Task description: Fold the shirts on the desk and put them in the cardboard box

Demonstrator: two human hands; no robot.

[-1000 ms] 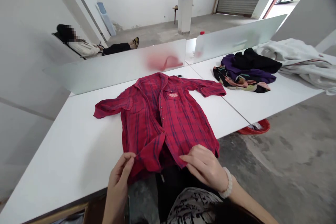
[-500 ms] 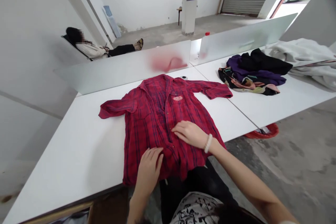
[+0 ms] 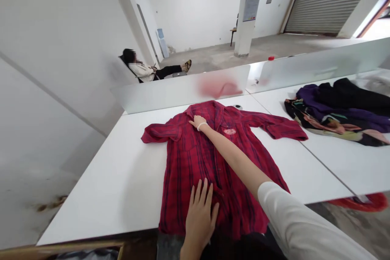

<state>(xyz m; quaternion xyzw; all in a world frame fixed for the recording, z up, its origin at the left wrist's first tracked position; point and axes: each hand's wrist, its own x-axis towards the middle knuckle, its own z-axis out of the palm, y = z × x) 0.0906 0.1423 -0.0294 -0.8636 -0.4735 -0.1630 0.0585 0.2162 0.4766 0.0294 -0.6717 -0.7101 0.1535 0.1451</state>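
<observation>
A red plaid shirt [image 3: 183, 166] with navy stripes lies front up on the white table [image 3: 115, 178], its sleeves out to both sides and its front unbuttoned. Flat on the lower front, near the hem, rests my left hand [image 3: 200, 215] with its fingers spread. My right hand [image 3: 199, 122], wearing a white bracelet, reaches across the shirt to the collar side. Its fingers are curled on the edge of the left front panel, just below the collar. My right forearm covers part of the shirt's middle.
A heap of dark and floral clothes [image 3: 335, 109] lies on the right. Frosted dividers [image 3: 170, 94] run along the table's back. A red basket [image 3: 374, 203] stands below the right edge. Beyond the divider a person [image 3: 143, 69] sits reclined. An open box [image 3: 91, 252] is below the front edge.
My right hand has moved from the shirt's middle up to the collar area. My left hand has flattened with fingers spread on the lower front. The view has shifted left.
</observation>
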